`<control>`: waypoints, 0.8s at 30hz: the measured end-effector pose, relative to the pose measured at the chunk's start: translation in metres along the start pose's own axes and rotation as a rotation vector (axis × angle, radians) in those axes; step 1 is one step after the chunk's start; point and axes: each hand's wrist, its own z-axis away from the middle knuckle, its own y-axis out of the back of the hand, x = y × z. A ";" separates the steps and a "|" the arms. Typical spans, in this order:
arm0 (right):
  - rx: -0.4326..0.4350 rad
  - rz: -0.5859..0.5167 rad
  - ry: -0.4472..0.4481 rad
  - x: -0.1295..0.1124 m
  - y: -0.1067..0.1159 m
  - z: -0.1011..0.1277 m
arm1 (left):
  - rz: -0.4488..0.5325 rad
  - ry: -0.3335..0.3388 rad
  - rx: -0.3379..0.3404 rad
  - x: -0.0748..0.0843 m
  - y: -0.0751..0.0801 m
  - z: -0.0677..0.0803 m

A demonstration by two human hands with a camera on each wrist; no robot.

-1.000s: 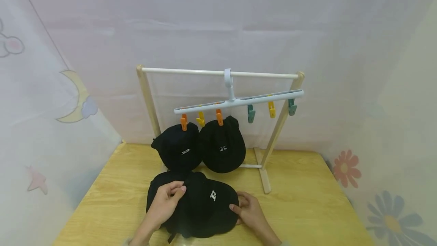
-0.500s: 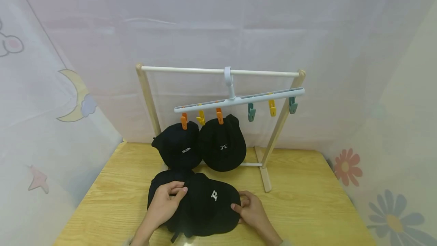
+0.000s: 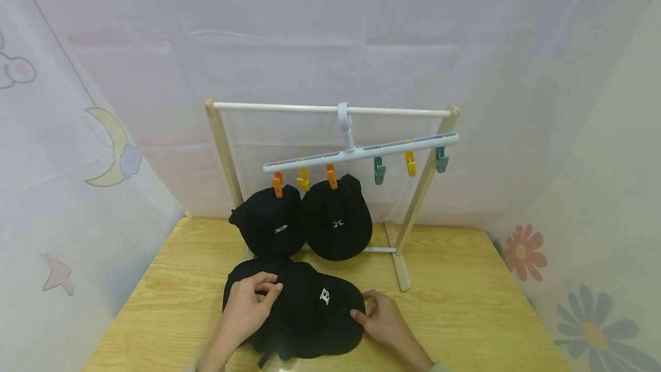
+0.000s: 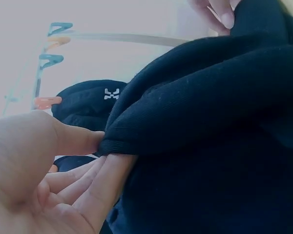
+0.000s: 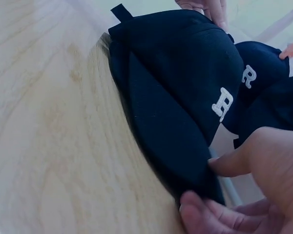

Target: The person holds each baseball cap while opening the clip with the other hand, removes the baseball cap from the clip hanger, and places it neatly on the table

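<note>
While left hand (image 3: 247, 309) pinches crown edge and right hand (image 3: 383, 319) pinches brim (image 3: 342, 320), black cap (image 3: 302, 306) sits on table (image 3: 459, 303) before rack (image 3: 310, 109), brim pointing right, long axis side to side.

Black cap (image 3: 302, 317) (white letter (image 3: 324, 296) on its front) pinched at opposite edges, brim (image 3: 345, 317) pointing right
</note>
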 end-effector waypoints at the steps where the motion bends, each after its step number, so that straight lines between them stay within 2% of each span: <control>1: -0.006 0.007 0.008 -0.001 0.001 0.001 | -0.009 -0.010 0.007 0.000 0.000 0.000; 7: 0.015 0.068 0.042 -0.006 0.006 0.002 | -0.026 -0.062 0.042 -0.002 0.003 -0.001; 11: 0.051 0.087 0.038 -0.010 0.009 0.000 | 0.008 -0.047 0.037 -0.002 0.005 -0.002; 17: 0.087 0.076 0.071 -0.017 0.013 -0.005 | 0.079 -0.026 0.022 0.000 0.007 -0.003; 21: 0.091 0.053 0.094 -0.023 0.017 -0.008 | 0.077 -0.044 0.034 0.003 0.009 -0.004; 24: 0.099 0.027 0.112 -0.029 0.021 -0.011 | 0.035 -0.070 0.050 0.004 0.010 -0.005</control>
